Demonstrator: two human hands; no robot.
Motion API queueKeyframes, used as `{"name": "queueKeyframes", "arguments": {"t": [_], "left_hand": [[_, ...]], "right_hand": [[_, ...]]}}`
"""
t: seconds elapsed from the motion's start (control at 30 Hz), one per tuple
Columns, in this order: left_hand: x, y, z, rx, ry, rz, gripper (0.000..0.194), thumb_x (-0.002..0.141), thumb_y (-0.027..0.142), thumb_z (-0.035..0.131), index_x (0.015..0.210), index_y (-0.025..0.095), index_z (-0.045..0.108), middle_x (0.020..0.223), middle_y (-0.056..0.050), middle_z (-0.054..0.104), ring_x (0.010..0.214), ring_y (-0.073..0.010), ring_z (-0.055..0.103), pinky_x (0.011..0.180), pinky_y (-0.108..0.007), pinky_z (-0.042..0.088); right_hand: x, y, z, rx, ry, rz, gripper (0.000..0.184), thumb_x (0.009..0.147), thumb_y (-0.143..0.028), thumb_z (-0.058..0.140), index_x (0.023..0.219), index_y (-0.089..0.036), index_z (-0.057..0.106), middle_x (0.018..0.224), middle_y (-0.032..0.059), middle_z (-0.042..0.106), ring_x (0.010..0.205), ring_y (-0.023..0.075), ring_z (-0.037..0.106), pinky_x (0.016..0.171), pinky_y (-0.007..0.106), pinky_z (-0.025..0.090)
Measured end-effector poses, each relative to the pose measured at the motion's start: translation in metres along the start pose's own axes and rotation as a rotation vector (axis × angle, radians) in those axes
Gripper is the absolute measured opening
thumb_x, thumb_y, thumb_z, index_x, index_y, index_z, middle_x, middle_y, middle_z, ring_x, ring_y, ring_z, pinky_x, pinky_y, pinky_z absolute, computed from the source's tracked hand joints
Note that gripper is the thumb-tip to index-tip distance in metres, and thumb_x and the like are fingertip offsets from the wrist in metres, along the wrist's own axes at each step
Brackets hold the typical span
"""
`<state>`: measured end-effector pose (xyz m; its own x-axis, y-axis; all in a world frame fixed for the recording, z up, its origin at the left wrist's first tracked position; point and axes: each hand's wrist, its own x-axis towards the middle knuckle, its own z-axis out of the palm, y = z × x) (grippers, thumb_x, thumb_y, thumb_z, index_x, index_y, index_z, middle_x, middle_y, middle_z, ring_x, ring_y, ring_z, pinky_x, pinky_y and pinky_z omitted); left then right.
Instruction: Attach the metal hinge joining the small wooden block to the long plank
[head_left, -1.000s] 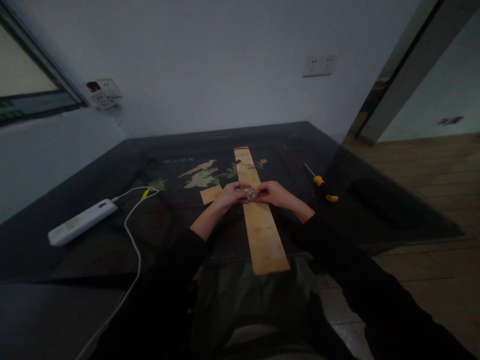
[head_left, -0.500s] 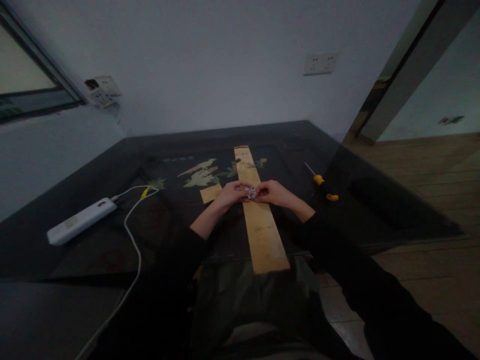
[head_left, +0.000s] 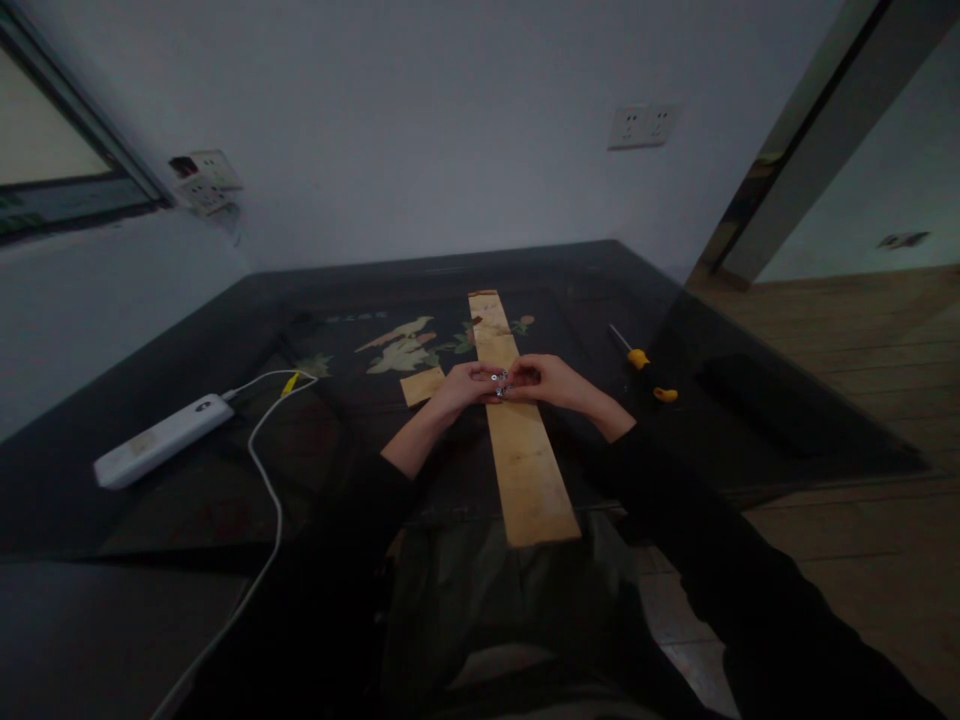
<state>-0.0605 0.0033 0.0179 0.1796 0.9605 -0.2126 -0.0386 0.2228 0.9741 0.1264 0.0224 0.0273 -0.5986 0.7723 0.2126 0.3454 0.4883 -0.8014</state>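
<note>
A long pale wooden board (head_left: 529,460) lies lengthwise in front of me, its near end past the table edge over my lap. Above its middle, a small shiny metal piece with dark spots (head_left: 499,384) sits between my fingertips; its exact kind is too small to tell. My left hand (head_left: 463,387) is closed on its left side. From the right, my right hand (head_left: 546,380) pinches at the same piece, fingertips partly covering it. A short wooden block (head_left: 421,386) lies just left of my left hand.
On the dark table (head_left: 360,440) a screwdriver with a yellow and black handle (head_left: 646,370) lies to the right. At the left is a white power strip (head_left: 165,440) with its white cable (head_left: 274,490) running toward me. A wall with sockets (head_left: 642,127) stands behind.
My right hand has shifted slightly up and left, its fingers now covering more of the metal piece. My left hand has stayed nearly still.
</note>
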Motion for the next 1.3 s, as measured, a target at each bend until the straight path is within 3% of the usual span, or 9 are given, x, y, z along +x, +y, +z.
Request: {"name": "queueKeyframes", "arguments": {"t": [0.47,0.8,1.3], "left_hand": [[0.0011,-0.0002,-0.0008,0.002,0.000,0.002,0.018,0.072,0.007,0.075,0.086,0.009,0.065,0.065,-0.002,0.069,0.056,-0.0090,0.064,0.061,-0.021,0.055],[0.0013,-0.0004,-0.0013,0.020,-0.008,0.000,0.013,0.076,0.003,0.067,0.088,0.009,0.066,0.066,-0.002,0.070,0.055,-0.0085,0.064,0.058,-0.020,0.053],[-0.0009,0.0005,0.0005,0.028,-0.001,0.005,0.017,0.073,0.008,0.074,0.087,0.009,0.066,0.067,-0.003,0.070,0.054,-0.0083,0.064,0.062,-0.021,0.054]], "right_hand": [[0.0030,0.0040,0.0062,0.109,-0.034,0.041,0.020,0.066,-0.031,0.071,0.077,-0.014,0.068,0.069,0.0008,0.065,0.063,0.0115,0.055,0.060,0.025,0.041],[0.0034,0.0045,0.0064,0.201,-0.045,0.070,0.020,0.063,-0.029,0.073,0.078,-0.015,0.072,0.080,0.0040,0.072,0.074,0.0154,0.064,0.073,0.029,0.049],[0.0012,-0.0022,0.0027,0.149,0.016,-0.048,0.015,0.065,-0.029,0.073,0.074,-0.018,0.074,0.075,0.0029,0.069,0.073,0.0158,0.062,0.070,0.029,0.046]]}}
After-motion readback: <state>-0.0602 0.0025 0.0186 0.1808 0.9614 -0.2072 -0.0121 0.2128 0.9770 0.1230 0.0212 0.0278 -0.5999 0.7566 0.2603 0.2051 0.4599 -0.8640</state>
